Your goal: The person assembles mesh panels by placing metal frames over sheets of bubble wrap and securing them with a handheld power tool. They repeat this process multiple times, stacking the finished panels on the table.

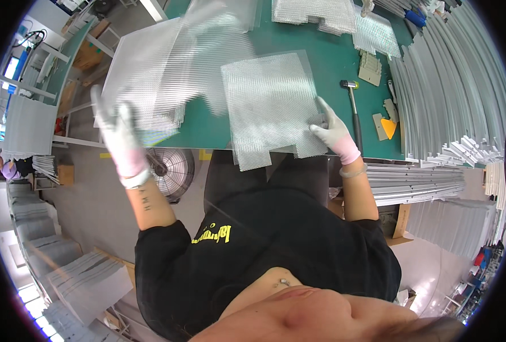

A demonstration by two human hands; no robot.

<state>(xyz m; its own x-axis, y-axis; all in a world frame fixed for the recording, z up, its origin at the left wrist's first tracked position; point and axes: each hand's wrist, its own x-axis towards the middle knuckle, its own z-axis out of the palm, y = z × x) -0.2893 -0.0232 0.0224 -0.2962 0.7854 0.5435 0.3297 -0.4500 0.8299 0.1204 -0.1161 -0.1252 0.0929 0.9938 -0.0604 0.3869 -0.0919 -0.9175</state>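
Note:
My right hand [337, 137], in a white and pink glove, pinches the right edge of a silvery mesh sheet [273, 108] with notched lower corners. That sheet's near end overhangs the front edge of the green table [204, 126]. At the left, my gloved left hand [119, 134] is raised beside a pile of mesh sheets [142, 74]; it is somewhat blurred, its fingers are apart and nothing shows in them. Another mesh sheet [216, 57], smeared by motion, lies over the pile's right side and reaches toward the sheet in my right hand.
A hammer [354, 105] lies to the right, near a yellow triangular piece [388, 129] and small beige plates [370, 68]. Long metal strips [452, 85] are stacked along the right side. More mesh sheets [315, 16] lie at the back. A floor fan [172, 171] stands below the table's left part.

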